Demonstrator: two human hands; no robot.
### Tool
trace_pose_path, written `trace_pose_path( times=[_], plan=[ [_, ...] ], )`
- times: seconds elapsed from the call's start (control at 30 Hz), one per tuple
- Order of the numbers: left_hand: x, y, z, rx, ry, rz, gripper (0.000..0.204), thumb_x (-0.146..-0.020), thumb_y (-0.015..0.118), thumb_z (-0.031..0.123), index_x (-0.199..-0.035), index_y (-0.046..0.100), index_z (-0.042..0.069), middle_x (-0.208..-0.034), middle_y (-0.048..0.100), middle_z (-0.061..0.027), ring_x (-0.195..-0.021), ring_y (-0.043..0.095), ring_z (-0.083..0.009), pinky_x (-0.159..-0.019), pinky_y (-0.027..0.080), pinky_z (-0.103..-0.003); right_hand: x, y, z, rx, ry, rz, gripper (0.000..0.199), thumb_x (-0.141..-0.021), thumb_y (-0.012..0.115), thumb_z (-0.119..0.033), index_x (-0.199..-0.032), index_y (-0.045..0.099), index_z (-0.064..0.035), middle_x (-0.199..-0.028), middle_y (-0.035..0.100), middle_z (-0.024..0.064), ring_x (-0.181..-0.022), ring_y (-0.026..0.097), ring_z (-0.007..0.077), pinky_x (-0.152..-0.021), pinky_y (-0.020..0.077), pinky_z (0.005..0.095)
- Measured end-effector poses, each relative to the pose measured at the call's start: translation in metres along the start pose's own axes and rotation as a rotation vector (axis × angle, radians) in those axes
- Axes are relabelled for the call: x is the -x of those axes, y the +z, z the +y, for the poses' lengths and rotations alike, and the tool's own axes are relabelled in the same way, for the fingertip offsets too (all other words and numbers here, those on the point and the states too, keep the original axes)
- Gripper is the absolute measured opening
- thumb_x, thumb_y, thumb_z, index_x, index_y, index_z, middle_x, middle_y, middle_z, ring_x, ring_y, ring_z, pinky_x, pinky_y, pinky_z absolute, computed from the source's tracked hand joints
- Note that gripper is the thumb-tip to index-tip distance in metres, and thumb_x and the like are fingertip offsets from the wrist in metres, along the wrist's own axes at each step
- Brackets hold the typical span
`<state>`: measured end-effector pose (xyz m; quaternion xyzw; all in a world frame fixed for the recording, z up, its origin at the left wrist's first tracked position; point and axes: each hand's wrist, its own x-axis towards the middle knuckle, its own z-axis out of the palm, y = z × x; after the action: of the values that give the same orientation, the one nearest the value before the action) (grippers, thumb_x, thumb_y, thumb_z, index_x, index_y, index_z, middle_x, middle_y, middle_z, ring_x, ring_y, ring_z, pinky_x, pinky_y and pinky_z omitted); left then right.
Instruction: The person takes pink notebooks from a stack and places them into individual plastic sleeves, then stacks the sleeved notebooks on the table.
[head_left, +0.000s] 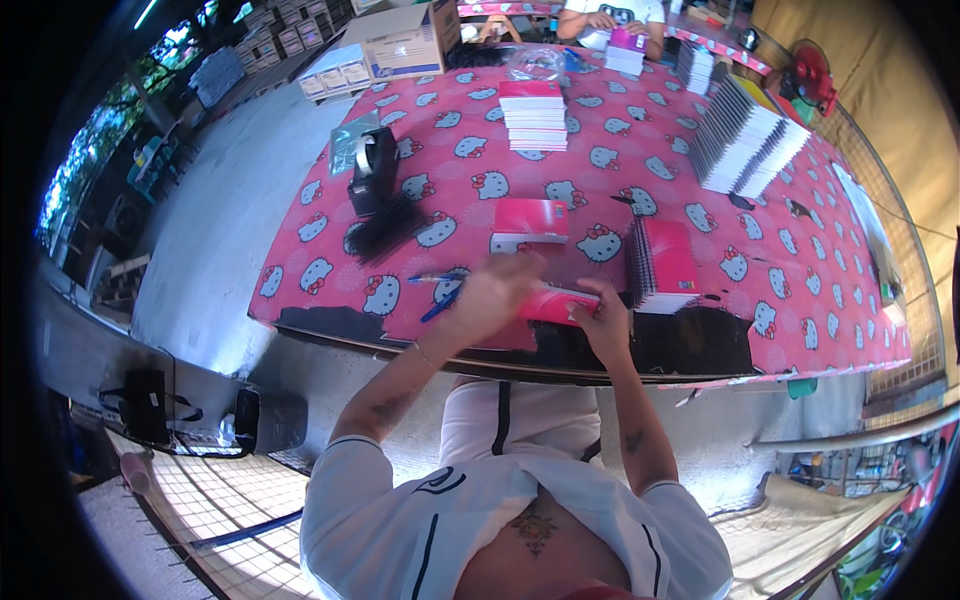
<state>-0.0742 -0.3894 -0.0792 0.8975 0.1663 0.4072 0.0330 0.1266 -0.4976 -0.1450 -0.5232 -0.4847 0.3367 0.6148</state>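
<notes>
A pink notebook (548, 305) lies at the table's near edge between my hands. My right hand (605, 318) grips its right end, thumb on the cover and fingers bent around the edge. Over its left end is my left hand (503, 288), whose fingers are blurred, so their hold cannot be made out. Just beyond sits a small stack of pink notebooks (531, 220). To the right of my right hand is a stack of spiral-bound pink notebooks (664, 262). Blue pens (440, 305) lie beside my left hand.
A black tape dispenser (373, 180) and a dark bristly brush (385, 232) sit to the left. Farther back are a notebook stack (533, 115), tall spiral-bound stacks (740, 135) and a cardboard box (405, 40). Across the table, another person (612, 18) handles a purple-covered stack.
</notes>
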Motion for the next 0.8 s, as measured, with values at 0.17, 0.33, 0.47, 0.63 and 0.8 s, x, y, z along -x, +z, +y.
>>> trace_pose_path(
  times=[0.17,0.33,0.47,0.63,0.8],
  plan=[
    [0.076,-0.052,-0.167,-0.759,-0.613,-0.301,0.016,-0.084,0.069,0.014,-0.096,0.069,0.004,-0.1,0.065,-0.014,-0.092,0.064,-0.0328,-0.077,0.055,-0.041,-0.005,0.009,-0.003,-0.074,0.006,-0.01,0.048,-0.085,0.072,-0.001,-0.13,0.055,-0.0024,-0.105,0.063,0.0092,-0.098,0.061,0.0163,-0.089,0.0481,0.0279],
    [0.07,-0.048,-0.15,-0.608,-0.442,0.085,0.011,-0.088,0.065,0.011,-0.095,0.065,0.004,-0.095,0.062,-0.0131,-0.089,0.063,-0.0331,-0.075,0.054,-0.042,-0.006,0.009,-0.015,0.074,0.016,-0.121,0.035,-0.089,0.07,-0.006,-0.123,0.062,-0.0003,-0.107,0.067,0.0097,-0.1,0.062,0.016,-0.092,0.0478,0.0288],
    [0.041,-0.053,-0.084,-0.325,-0.358,0.062,0.009,-0.091,0.062,0.011,-0.094,0.068,0.005,-0.086,0.062,-0.0141,-0.076,0.064,-0.0341,-0.065,0.052,-0.045,-0.006,0.008,-0.02,0.071,0.08,-0.159,0.025,-0.092,0.067,-0.008,-0.115,0.066,0.0017,-0.112,0.069,0.01,-0.104,0.062,0.0151,-0.094,0.0471,0.0288],
    [0.045,-0.034,-0.011,0.285,-0.457,0.026,0.021,-0.088,0.07,0.007,-0.109,0.072,0.003,-0.082,0.066,-0.0118,-0.064,0.063,-0.0214,-0.058,0.049,-0.033,-0.006,0.009,-0.008,0.093,-0.02,-0.162,0.026,-0.093,0.066,-0.006,-0.118,0.066,0.0013,-0.112,0.07,0.0112,-0.104,0.062,0.0153,-0.094,0.0472,0.0292],
    [0.05,-0.023,-0.012,0.267,-0.459,0.061,0.026,-0.083,0.074,0.002,-0.11,0.072,0.002,-0.084,0.067,-0.0105,-0.065,0.064,-0.0163,-0.057,0.049,-0.027,-0.006,0.009,-0.008,0.122,-0.048,-0.153,0.025,-0.094,0.065,-0.005,-0.117,0.066,0.0016,-0.112,0.07,0.0121,-0.104,0.063,0.0155,-0.093,0.0477,0.0298]
  ],
)
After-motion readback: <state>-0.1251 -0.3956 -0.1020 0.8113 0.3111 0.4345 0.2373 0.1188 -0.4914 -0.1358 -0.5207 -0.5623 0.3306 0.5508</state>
